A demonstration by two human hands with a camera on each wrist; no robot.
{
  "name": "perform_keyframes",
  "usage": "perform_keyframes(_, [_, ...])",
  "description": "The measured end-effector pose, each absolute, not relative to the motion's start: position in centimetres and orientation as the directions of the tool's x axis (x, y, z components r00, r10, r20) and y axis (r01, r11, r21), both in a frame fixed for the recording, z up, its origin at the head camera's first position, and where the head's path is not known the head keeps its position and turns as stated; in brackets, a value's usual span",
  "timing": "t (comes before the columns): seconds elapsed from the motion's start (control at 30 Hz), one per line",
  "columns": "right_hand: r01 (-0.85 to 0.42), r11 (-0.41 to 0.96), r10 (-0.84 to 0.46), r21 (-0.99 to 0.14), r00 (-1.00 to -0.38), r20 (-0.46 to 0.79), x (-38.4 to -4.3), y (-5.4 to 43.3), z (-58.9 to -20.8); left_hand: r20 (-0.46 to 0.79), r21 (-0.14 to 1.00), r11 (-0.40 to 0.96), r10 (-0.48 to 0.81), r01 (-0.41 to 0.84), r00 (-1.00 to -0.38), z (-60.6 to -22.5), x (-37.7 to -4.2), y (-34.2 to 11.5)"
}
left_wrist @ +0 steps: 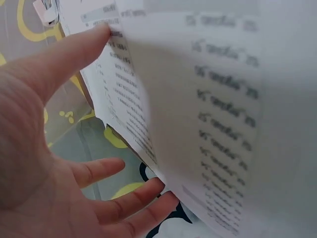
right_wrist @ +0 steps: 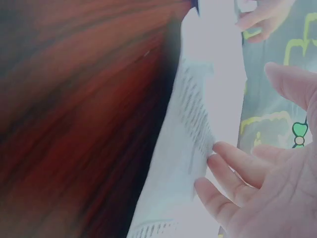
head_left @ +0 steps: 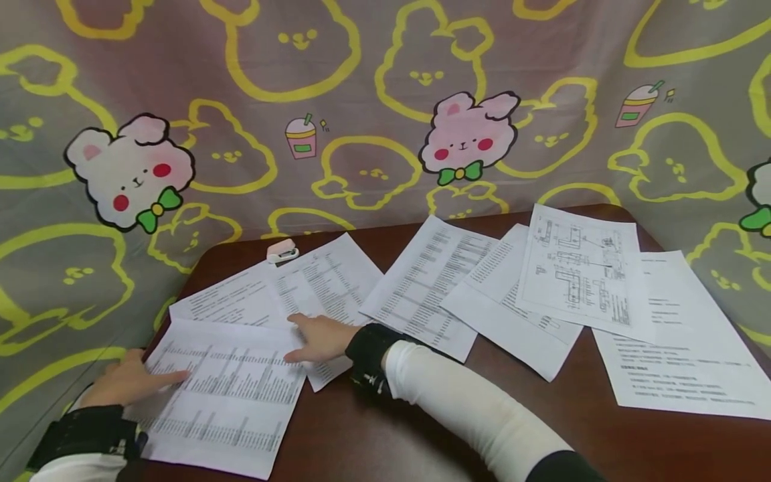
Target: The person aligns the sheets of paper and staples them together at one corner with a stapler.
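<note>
A printed sheet of paper (head_left: 241, 391) with columns of text lies at the front left of the table. My left hand (head_left: 123, 383) is at its left edge, thumb over the print and the other fingers spread along the side; the left wrist view shows the thumb tip (left_wrist: 101, 32) against the page. Reaching across from the right, my right hand (head_left: 322, 340) has its fingers extended over the same sheet's upper right corner. Beneath that hand is another printed sheet (head_left: 328, 278), partly covered. A third sheet (head_left: 225, 298) shows behind the front one.
A small pink and white stapler-like object (head_left: 282, 252) sits at the back left. Toward the right lie overlapping pages: a list sheet (head_left: 430, 284), a partly folded-looking page (head_left: 506, 335), a technical drawing (head_left: 578, 268) and a text page (head_left: 687, 361). A patterned curtain (head_left: 361, 100) hangs behind the brown table (head_left: 373, 442).
</note>
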State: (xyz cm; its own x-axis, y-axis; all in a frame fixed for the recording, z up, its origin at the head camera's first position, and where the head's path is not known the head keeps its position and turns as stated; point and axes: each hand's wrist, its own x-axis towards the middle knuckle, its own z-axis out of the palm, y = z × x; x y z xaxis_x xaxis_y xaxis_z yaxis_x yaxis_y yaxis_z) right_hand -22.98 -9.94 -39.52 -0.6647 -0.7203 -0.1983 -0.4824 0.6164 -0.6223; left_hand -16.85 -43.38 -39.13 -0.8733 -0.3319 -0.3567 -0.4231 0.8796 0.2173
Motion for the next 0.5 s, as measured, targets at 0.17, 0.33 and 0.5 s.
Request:
perform_keyframes(0.17, [-0.393,0.597,-0.712,-0.7,-0.661,-0.236,-22.76,-10.2,-39.27,-0.367,0.203,0.873,-0.352,-0.444,-0.861,-38.9,-16.74,-43.31])
perform_keyframes(0.33, [-0.377,0.578,-0.718,-0.724,-0.657,-0.231,-22.9,-10.32,-39.23,-0.365,0.208,0.871,-0.353,-0.445,-0.862,-38.7,-16.94,-43.36])
perform_keyframes(0.5, [-0.386,0.568,-0.726,-0.727,-0.65,-0.222,-23.03,-10.38,-39.21,-0.38,0.244,0.867,-0.327,-0.435,-0.865,-38.42,-16.95,-43.67])
